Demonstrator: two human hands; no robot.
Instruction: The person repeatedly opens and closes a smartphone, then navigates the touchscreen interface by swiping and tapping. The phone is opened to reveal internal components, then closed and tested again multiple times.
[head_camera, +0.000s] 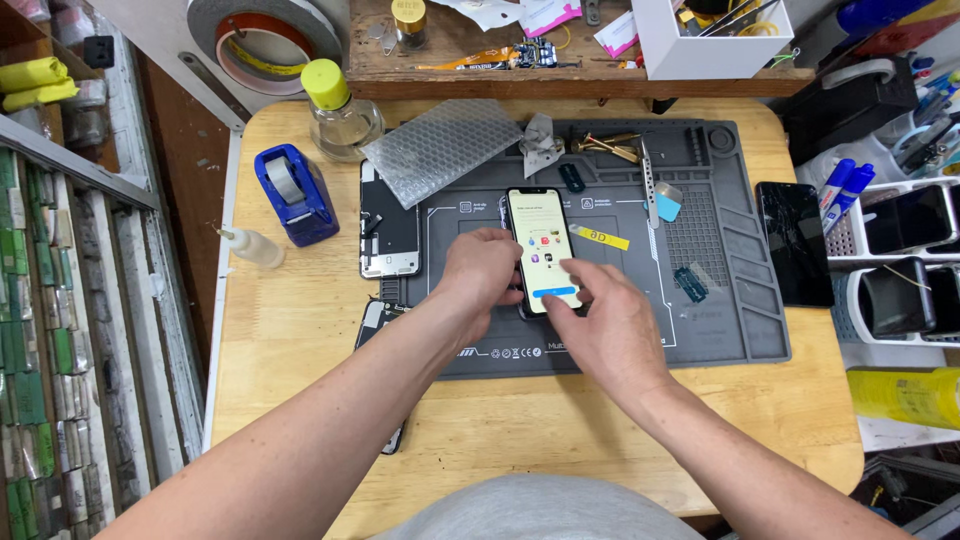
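A smartphone (541, 235) with a lit white screen showing small coloured icons and a blue button lies on a grey silicone work mat (720, 300). My left hand (482, 270) rests against the phone's left edge, fingers curled on its side. My right hand (605, 320) lies over the phone's lower right, a fingertip touching the screen near the blue button. Neither hand lifts the phone off the mat.
On the mat lie a bubble-wrap piece (440, 148), tweezers (610, 148), a yellow label (600, 237) and a small part (690, 283). A phone back frame (389, 235), blue tape dispenser (295, 195), glass bottle with yellow cap (340, 112) and cracked phone (795, 243) surround it.
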